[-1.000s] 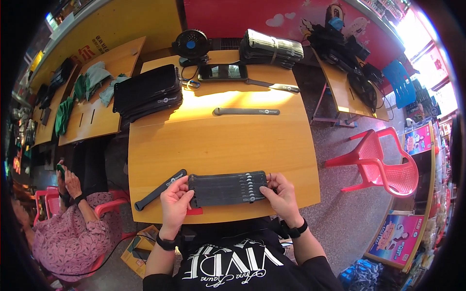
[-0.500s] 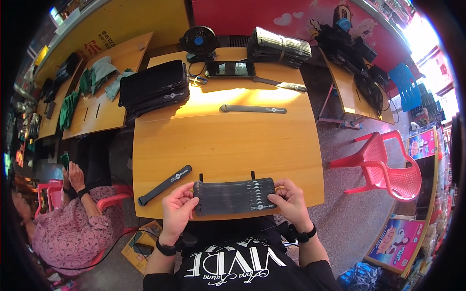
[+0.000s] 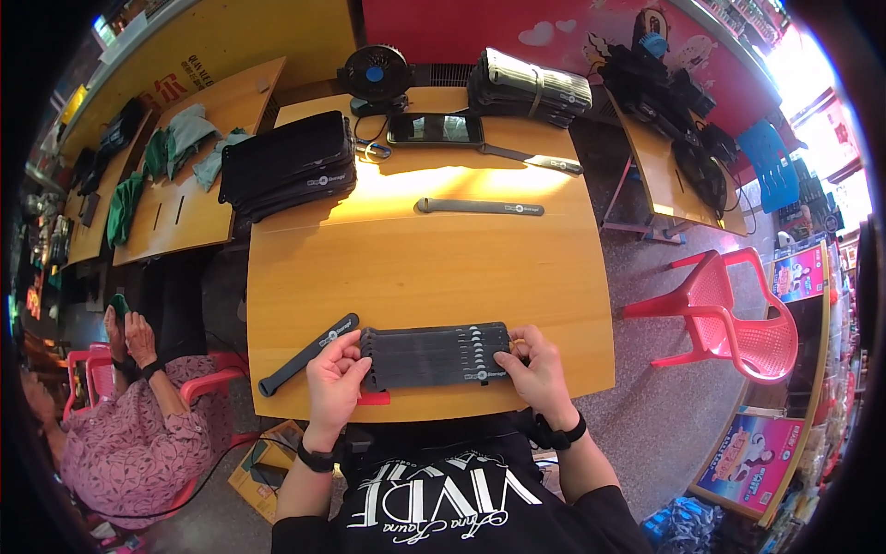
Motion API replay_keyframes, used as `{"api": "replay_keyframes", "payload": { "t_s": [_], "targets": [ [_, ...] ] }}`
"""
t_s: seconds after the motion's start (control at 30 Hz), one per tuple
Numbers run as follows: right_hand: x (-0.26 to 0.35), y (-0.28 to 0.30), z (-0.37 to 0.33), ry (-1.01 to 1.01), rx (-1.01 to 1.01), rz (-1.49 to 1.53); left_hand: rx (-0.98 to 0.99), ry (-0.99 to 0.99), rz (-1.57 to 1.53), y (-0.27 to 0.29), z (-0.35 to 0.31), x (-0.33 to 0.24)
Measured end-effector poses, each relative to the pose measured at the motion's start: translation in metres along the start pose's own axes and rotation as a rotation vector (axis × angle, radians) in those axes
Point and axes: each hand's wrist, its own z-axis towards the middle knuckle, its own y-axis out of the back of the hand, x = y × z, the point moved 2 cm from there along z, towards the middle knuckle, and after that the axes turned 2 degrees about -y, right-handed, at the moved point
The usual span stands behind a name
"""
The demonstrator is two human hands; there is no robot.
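Note:
Both hands hold a layered stack of black straps (image 3: pixel 425 358) by its two ends, over the table's near edge. The straps overlap like steps, with a column of white marks towards the right end. My left hand (image 3: pixel 334 379) pinches the left end between thumb and fingers. At the right end my right hand (image 3: pixel 535 369) does the same, thumb on top. A short red strip (image 3: pixel 374 399) peeks out below the stack near my left hand. One loose dark strap (image 3: pixel 309 355) lies slanted beside my left hand. Another grey strap (image 3: pixel 480 207) lies flat farther back.
On the wooden table (image 3: pixel 415 277) stand a black stack (image 3: pixel 286 166), a tied strap bundle (image 3: pixel 526 88), a phone (image 3: pixel 434 129) and a small fan (image 3: pixel 374 78). A pink chair (image 3: pixel 711 314) stands right. At left sits a person (image 3: pixel 138 425), hands on something green.
My hands have moved the strap stack slightly away from me and left, covering two dark slots in the tabletop. The red strip has come into view below it.

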Motion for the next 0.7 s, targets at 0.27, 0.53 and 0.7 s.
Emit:
{"api": "replay_keyframes", "payload": {
  "t_s": [0.27, 0.53, 0.7],
  "targets": [
    [0.004, -0.004, 0.002, 0.029, -0.02, -0.126, -0.006, -0.028, 0.003, -0.002, -0.001, -0.001],
    [0.008, -0.003, 0.001, 0.035, -0.067, -0.21, -0.056, -0.149, 0.198, -0.003, 0.0, -0.001],
    [0.01, -0.006, 0.0, 0.073, -0.081, -0.249, -0.049, -0.25, 0.36, -0.005, 0.001, -0.008]
  ]
}}
